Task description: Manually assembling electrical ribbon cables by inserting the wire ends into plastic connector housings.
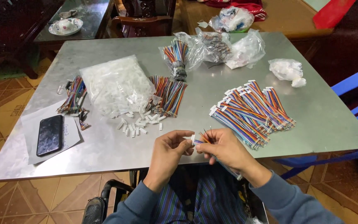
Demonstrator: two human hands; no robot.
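Low in the middle of the frame, over the near edge of the table, both hands meet. The left hand pinches a small white connector between thumb and fingertips. The right hand is closed round a short rainbow cable, its loose wire tips pointing up towards the connector, so the two can be lined up close to the eyes. More white connectors lie spilled from a bag just ahead, within easy reach. Finished cables are fanned out at right, and a phone lies at left.
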